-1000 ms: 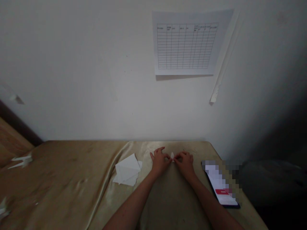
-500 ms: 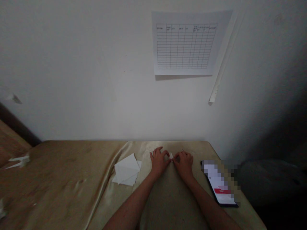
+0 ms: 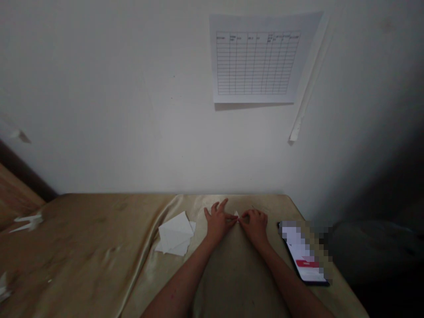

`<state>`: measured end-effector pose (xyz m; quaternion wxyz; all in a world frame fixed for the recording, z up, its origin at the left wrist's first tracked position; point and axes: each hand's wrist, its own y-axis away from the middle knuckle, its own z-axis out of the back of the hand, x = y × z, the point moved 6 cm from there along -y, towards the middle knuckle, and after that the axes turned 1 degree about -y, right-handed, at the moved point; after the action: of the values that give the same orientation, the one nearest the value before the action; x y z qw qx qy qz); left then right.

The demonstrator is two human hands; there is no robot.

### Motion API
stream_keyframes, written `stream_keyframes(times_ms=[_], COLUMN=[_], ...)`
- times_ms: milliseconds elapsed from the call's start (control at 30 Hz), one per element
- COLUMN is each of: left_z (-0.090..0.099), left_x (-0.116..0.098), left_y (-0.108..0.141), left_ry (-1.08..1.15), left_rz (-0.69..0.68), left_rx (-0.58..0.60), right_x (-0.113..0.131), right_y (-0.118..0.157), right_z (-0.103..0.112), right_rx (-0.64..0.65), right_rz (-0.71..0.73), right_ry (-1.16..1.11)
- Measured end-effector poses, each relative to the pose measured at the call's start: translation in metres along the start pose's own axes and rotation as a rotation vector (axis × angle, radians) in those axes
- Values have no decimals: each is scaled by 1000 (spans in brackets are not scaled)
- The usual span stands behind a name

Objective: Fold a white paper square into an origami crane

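Note:
Between my two hands is a small folded piece of white paper [image 3: 236, 213], mostly hidden by my fingertips. My left hand [image 3: 217, 223] pinches it from the left with thumb and forefinger, the other fingers spread upward. From the right, my right hand [image 3: 255, 224] pinches its other side, with the remaining fingers curled. Both hands rest low over the cloth-covered table. Left of my left hand lies a loose stack of white paper sheets [image 3: 175, 234], turned at different angles.
A smartphone [image 3: 303, 256] with a lit, partly blurred screen lies right of my right arm. A shiny gold-beige cloth [image 3: 89, 247] with a ridge covers the table. White folded paper shapes [image 3: 28, 222] lie far left. Behind stands a wall with a printed table sheet [image 3: 255, 66].
The fingers of my left hand have straightened and spread more, while its thumb and forefinger stay at the paper. My right hand has barely moved.

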<state>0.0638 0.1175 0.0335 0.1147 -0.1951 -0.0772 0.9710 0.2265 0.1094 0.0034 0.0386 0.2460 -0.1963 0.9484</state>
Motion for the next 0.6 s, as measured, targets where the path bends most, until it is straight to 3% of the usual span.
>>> stream_keyframes(times_ms=[600], left_z=[-4], left_x=[5], left_y=[-4], left_ry=[-3], left_rz=[17], left_rx=[33], right_x=[1], right_y=[-2], right_z=[1], right_rx=[56], right_rz=[-28], right_ry=[-11])
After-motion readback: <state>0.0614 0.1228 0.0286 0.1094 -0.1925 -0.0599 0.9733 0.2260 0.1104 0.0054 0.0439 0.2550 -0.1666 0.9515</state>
